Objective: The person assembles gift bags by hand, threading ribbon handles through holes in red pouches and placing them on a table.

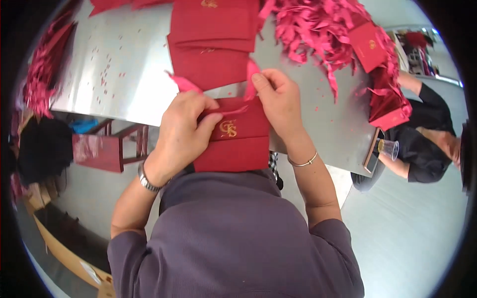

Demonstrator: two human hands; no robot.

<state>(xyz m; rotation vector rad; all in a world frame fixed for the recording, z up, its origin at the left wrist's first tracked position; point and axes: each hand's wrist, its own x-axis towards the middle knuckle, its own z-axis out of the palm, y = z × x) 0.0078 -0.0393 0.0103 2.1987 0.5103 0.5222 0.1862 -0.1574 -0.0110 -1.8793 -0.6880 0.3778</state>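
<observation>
In front of me at the table's near edge lies a red fabric-like pouch (252, 124) with a gold emblem on its flap. My left hand (184, 134) closes on the pouch's upper left part, its thumb and fingers pinched at the fold; a pink ribbon (185, 83) sticks out beyond it. A second length of pink ribbon (251, 87) rises from the upper right side, pinched between the thumb and fingers of my right hand (280, 102). Just beyond my hands, more red pouches (213, 22) lie overlapping in a pile.
Tangled pink ribbons (313, 32) heap up at the far right of the metal table (134, 84). Small red scraps dot its surface. At the right edge sit a phone (373, 149) and a clear plastic cup (389, 149), beside another person (427, 134). A red stool (99, 151) stands left.
</observation>
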